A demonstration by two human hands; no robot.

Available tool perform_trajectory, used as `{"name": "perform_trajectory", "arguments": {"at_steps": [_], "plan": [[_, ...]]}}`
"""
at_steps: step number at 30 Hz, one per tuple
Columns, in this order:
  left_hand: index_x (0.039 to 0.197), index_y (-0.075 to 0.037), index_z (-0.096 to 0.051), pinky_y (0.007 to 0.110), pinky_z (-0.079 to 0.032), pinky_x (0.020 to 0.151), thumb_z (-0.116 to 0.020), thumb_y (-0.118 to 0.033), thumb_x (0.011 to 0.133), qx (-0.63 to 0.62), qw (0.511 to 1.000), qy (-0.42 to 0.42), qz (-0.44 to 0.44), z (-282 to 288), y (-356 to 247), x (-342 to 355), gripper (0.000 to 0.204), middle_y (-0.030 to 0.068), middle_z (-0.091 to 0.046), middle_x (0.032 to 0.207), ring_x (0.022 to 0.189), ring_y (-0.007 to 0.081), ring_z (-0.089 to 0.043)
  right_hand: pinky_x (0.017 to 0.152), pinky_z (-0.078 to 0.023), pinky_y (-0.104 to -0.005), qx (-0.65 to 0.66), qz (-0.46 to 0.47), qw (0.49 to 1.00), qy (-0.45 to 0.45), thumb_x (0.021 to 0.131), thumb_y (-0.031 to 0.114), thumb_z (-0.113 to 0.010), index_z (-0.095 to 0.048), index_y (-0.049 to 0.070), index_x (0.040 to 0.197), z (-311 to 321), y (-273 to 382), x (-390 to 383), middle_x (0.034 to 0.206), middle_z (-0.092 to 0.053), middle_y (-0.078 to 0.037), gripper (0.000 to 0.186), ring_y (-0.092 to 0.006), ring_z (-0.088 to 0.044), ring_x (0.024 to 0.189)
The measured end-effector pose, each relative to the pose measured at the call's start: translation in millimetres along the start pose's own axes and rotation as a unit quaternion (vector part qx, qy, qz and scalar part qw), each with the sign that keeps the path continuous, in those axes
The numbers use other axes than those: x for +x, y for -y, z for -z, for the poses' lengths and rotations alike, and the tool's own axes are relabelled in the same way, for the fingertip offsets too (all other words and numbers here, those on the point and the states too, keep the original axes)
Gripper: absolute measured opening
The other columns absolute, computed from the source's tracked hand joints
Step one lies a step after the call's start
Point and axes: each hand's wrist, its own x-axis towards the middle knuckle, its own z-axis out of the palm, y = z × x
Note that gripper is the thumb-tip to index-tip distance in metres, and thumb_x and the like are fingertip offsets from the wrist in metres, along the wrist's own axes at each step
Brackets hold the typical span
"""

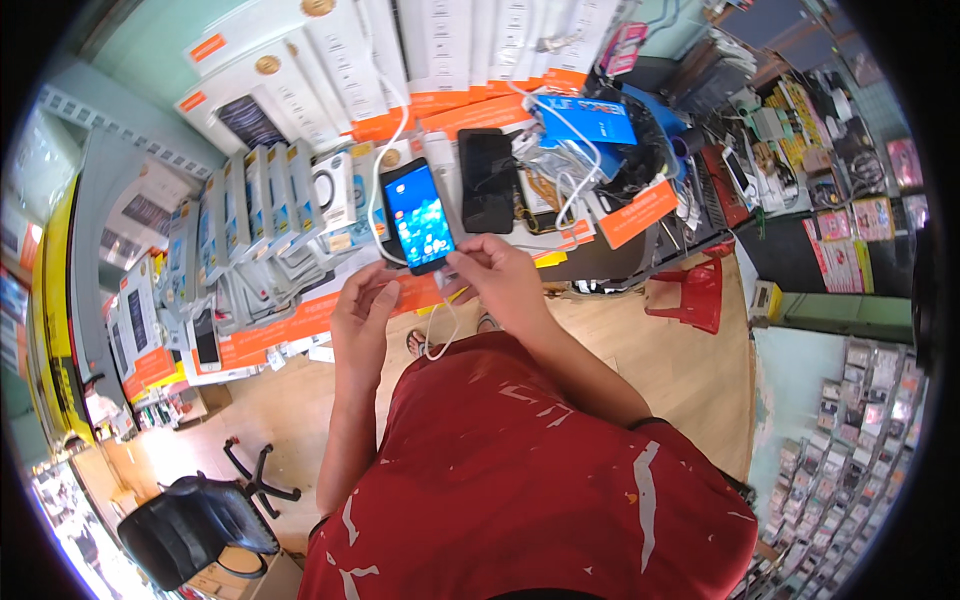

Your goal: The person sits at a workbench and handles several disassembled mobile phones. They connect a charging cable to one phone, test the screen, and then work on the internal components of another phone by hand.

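Note:
A black smartphone (416,217) with a lit blue screen and app icons lies slightly tilted at the near edge of the counter. The thumb and fingers of my right hand (500,285) close on its lower right corner. Just left of the phone's bottom end is my left hand (362,308), its thumb apart from the loosely curled fingers, with nothing visible in it. A white cable (452,338) loops down below the phone between my hands; its upper end is partly hidden. To the right of the lit phone, a second phone with a dark screen (487,180) lies flat.
Grey-blue boxes (238,215) stand in a row at the left. White and orange packages (290,90) lean against the wall. A blue box (588,122) sits among bags and cables. On the floor are a red plastic stool (687,297) and a black office chair (195,530).

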Motion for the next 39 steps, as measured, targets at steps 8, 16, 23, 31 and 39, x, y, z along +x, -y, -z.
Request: {"name": "perform_trajectory", "arguments": {"at_steps": [8, 16, 23, 31, 39], "plan": [[0.164, 0.000, -0.035, 0.037, -0.050, 0.109, -0.077, -0.006, 0.099, -0.081, 0.996, 0.039, 0.029, -51.5, -23.0, 9.6, 0.078, 0.0135, -0.063, 0.135, 0.123, 0.0203, -0.062, 0.064, -0.061, -0.0357, -0.240, 0.171, 0.956, 0.007, 0.107, 0.017, -0.072, -0.066, 0.003, 0.116, -0.3, 7.0, -43.6, 0.097, -0.080, -0.012, 0.018, -0.0210, -0.079, 0.073], [0.160, 0.003, -0.038, 0.032, -0.054, 0.092, -0.072, -0.006, 0.100, 0.009, 1.000, 0.021, -0.015, -79.6, -23.9, 10.6, 0.070, 0.0123, -0.062, 0.127, 0.107, 0.0184, -0.065, 0.063, -0.056, -0.0474, -0.344, 0.337, 0.876, -0.021, 0.103, 0.019, -0.071, -0.067, 0.008, 0.111, 17.9, 11.5, -61.5, 0.084, -0.073, -0.014, 0.014, -0.0355, -0.073, 0.073], [0.164, 0.000, -0.032, 0.033, -0.056, 0.097, -0.079, 0.010, 0.088, 0.065, 0.994, 0.018, -0.089, -79.9, -3.4, 6.3, 0.090, 0.0103, -0.059, 0.134, 0.113, 0.0168, -0.063, 0.077, -0.059, -0.0293, -0.248, 0.308, 0.859, -0.325, 0.106, 0.010, -0.070, -0.077, 0.006, 0.109, 198.3, 26.4, -86.6, 0.103, -0.082, -0.008, 0.009, -0.0157, -0.075, 0.087], [0.164, 0.004, -0.029, 0.033, -0.058, 0.099, -0.085, 0.002, 0.085, 0.177, 0.978, 0.021, -0.110, -110.7, -36.0, -0.5, 0.097, 0.0135, -0.059, 0.141, 0.121, 0.0159, -0.065, 0.092, -0.059, -0.0507, -0.557, 0.062, 0.680, -0.473, 0.099, 0.033, -0.072, -0.076, -0.001, 0.120, 587.8, -166.1, 10.0, 0.118, -0.078, -0.024, 0.040, -0.0432, -0.075, 0.107], [0.160, 0.001, -0.037, 0.041, -0.055, 0.104, -0.094, -0.014, 0.081, 0.213, 0.967, -0.093, -0.107, -128.7, -43.8, -21.1, 0.098, 0.0199, -0.060, 0.142, 0.127, 0.0291, -0.065, 0.112, -0.050, -0.0559, -0.682, 0.032, 0.611, -0.402, 0.101, 0.035, -0.067, -0.062, 0.009, 0.151, 620.9, -201.5, 73.4, 0.126, -0.071, -0.031, 0.056, -0.0508, -0.063, 0.124]]}}
